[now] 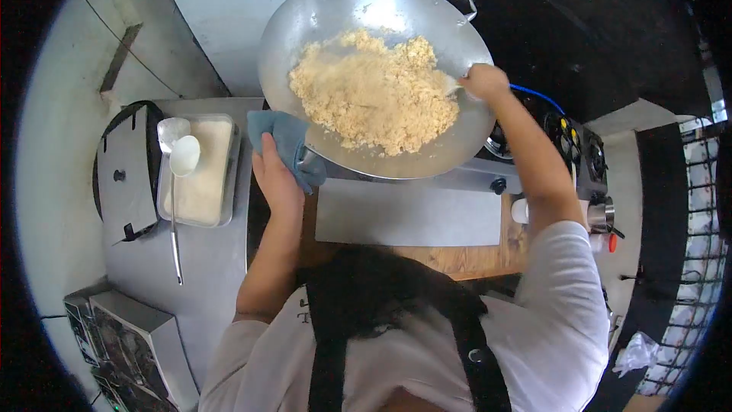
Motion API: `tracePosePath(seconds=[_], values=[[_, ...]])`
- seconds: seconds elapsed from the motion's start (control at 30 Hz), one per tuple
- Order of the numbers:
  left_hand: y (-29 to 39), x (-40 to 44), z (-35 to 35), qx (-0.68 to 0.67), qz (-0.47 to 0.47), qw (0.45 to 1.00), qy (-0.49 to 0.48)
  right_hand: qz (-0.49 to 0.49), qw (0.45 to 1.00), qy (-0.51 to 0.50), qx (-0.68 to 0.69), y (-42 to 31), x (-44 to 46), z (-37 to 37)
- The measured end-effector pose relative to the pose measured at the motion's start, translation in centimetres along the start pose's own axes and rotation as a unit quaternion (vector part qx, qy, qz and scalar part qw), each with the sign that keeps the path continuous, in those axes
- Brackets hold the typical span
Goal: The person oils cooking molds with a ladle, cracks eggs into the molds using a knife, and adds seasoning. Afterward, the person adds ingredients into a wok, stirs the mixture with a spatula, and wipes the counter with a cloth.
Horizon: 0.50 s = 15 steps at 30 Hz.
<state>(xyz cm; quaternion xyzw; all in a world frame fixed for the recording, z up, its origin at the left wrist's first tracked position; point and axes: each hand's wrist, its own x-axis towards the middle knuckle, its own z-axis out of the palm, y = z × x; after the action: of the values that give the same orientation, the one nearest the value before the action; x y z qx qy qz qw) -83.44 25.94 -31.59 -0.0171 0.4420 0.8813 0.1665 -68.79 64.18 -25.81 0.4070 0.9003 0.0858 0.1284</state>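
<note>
A large steel wok [374, 8] tilts over the stove and holds a heap of pale yellow, crumbly food [374, 91]. My left hand [276, 175] grips a folded blue-grey cloth [284, 145] at the wok's near left rim, by a handle stub. At the right side of the wok my right hand [485, 82] is closed, knuckles up. A short pale bit of a utensil [452, 85] shows between its fingers and the food. The rest of that utensil is hidden, so its kind cannot be told. The wok's loop handle [459, 1] sticks out at the far right.
On the left counter [137, 259] stand a clear tub of pale grains [206, 175], a ladle [174, 206], a small white cup [185, 156] and a grey lid-like object [122, 168]. A gas stove [526, 126] and a steel pot [601, 215] are at right.
</note>
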Motion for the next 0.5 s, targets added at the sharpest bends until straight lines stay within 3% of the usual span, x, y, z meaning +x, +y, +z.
tracePosePath(seconds=[0.07,0.27,0.3,0.4,0.5], values=[[0.3,-0.2,0.0,0.001,-0.012,1.0,0.011,-0.066,0.994,0.042,0.07,-2.8,2.6,4.0],[1.0,-0.2,0.8,0.025,-0.005,1.0,0.014,-0.164,0.983,0.076,0.031,-5.4,-1.3,-0.9],[1.2,0.0,0.7,0.016,-0.017,1.0,0.007,-0.199,0.969,0.143,0.011,-4.6,-1.9,-0.3],[2.6,-0.7,2.0,0.021,-0.044,0.998,0.039,-0.179,0.968,0.176,0.021,-2.4,-5.1,-4.4],[2.2,0.1,1.2,-0.008,-0.053,0.999,-0.009,-0.1,0.982,0.135,-0.084,2.4,-0.8,-4.0]])
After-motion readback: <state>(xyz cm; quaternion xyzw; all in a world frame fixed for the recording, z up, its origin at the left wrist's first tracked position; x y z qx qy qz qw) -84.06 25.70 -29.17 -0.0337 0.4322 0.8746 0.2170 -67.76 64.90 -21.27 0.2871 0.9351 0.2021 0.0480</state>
